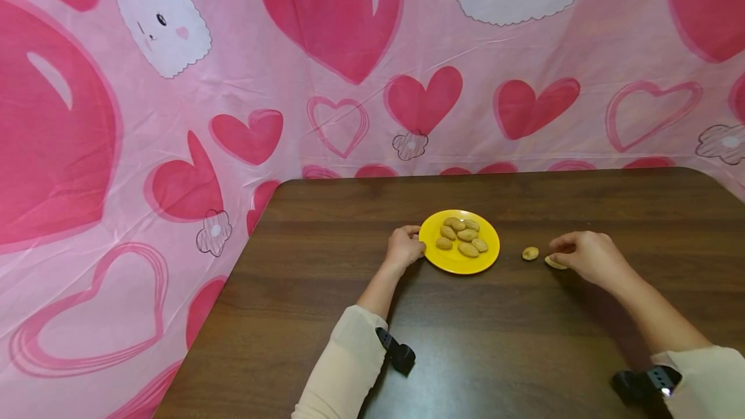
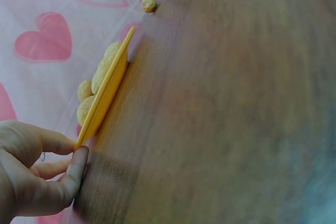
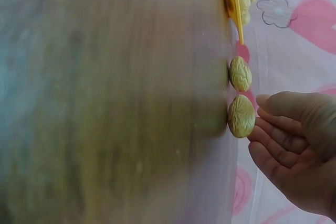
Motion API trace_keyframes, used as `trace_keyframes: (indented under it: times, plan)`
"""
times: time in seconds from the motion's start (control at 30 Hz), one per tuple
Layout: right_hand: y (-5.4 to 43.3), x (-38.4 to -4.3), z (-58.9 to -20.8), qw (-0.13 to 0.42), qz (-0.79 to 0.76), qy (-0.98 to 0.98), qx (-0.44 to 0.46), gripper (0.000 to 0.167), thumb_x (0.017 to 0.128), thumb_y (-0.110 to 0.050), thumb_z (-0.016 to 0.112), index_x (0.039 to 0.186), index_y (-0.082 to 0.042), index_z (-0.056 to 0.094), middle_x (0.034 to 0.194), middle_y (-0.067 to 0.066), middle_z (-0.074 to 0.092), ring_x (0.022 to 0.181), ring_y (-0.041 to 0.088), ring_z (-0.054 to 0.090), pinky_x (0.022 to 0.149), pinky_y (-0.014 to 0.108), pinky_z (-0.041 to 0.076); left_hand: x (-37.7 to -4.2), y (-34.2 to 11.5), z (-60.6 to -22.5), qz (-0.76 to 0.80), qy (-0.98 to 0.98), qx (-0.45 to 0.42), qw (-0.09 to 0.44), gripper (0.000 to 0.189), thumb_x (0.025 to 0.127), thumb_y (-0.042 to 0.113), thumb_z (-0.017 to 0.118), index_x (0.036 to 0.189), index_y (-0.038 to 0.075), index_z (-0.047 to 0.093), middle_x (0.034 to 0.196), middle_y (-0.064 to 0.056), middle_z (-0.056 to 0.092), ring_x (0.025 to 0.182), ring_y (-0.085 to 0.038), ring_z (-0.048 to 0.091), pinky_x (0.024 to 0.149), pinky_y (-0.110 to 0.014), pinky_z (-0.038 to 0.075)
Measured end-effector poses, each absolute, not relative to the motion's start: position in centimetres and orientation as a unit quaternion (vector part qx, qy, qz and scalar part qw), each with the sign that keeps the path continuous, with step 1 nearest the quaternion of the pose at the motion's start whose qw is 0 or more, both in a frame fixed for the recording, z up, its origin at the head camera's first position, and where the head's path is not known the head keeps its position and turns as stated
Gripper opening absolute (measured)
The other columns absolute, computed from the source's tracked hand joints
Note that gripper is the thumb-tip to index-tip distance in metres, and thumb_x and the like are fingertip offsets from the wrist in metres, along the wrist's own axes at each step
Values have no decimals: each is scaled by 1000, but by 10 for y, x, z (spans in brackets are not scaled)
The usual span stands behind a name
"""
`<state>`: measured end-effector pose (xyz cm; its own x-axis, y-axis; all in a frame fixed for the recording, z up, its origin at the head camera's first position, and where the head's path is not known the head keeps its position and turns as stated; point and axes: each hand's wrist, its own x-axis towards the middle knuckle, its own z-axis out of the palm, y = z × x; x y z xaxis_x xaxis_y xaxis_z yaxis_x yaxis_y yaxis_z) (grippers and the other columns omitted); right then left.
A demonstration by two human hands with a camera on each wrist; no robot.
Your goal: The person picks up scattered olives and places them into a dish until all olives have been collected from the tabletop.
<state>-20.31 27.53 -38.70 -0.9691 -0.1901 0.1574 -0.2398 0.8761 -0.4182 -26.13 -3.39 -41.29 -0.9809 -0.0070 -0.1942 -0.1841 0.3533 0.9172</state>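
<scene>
On the left of the work area, my left hand (image 1: 404, 247) pinches the rim of a round yellow plate (image 1: 427, 247) between thumb and fingers; the left wrist view has the plate edge-on. Several wrinkled, oval, tan pieces (image 1: 467, 235), like dried fruit or nuts, lie on it. Right of the plate, a similar oval piece (image 1: 530, 253) rests on the table. Beside it lies another wrinkled oval piece (image 3: 241, 116), right at the fingertips of my right hand (image 1: 590, 257). In the right wrist view the thumb stands apart from the loosely extended fingers; whether they touch the piece is unclear.
The plate and loose pieces lie on a dark brown wooden table (image 1: 279, 315). Behind it and to the left hangs a pink cloth (image 1: 372, 115) with hearts. Each wrist wears a black strapped device (image 1: 398, 353).
</scene>
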Motion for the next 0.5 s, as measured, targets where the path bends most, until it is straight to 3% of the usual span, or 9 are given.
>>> trace_keyframes:
  times: [0.27,0.5]
  plan:
    - [282,-201,-389,39,217,-971,97,24,77,-18,71,89,3,70,79,12,68,80,36,60,66,47,45,-261,-34,-413,573,813,-58,80,47,78,-13,57,123,-2,56,85,-7,56,70,-15,57,60,-25,54]
    - [285,-200,-390,25,217,-971,94,22,77,-20,71,86,0,71,75,5,67,72,25,59,61,39,44,-261,-34,-413,570,816,-56,82,46,78,-12,58,123,-2,56,85,-7,56,68,-14,56,59,-24,53]
